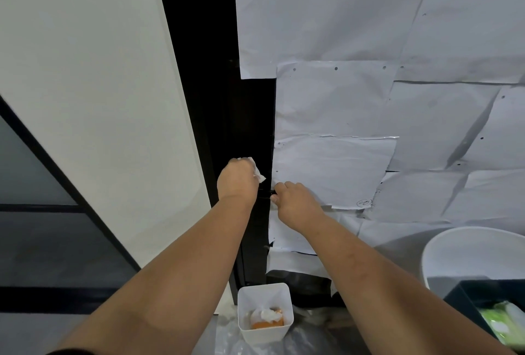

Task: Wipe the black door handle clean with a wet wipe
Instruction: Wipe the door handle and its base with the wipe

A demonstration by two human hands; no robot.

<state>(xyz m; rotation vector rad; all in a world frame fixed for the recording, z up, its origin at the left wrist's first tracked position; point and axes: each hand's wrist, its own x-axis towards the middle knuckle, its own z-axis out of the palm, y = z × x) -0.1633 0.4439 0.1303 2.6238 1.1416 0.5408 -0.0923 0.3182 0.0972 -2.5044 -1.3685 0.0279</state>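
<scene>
Clenched around a crumpled white wet wipe (257, 170), my left hand (237, 181) is sitting at frame centre against the black door edge (250, 116); wipe corners are poking out at the hand's upper right. My right hand (295, 202) is just beside it to the right, fingers curled and pinching at what I'm reading as the black door handle (267, 195), a short dark bar showing in the gap between the two hands. Handle is mostly hidden, black on black, so I'm not able to tell its full shape.

Key relation: handle is lying just below and right of the wipe, long axis looking roughly horizontal across the frame, and the left hand is the one carrying the wipe while the right is already touching it. I'm judging the next move as a short slide down-right with the wipe along that bar.

White paper sheets (369, 99) are covering the door at right. At bottom centre a small white bin (265, 332) is holding used tissue and something orange.
</scene>
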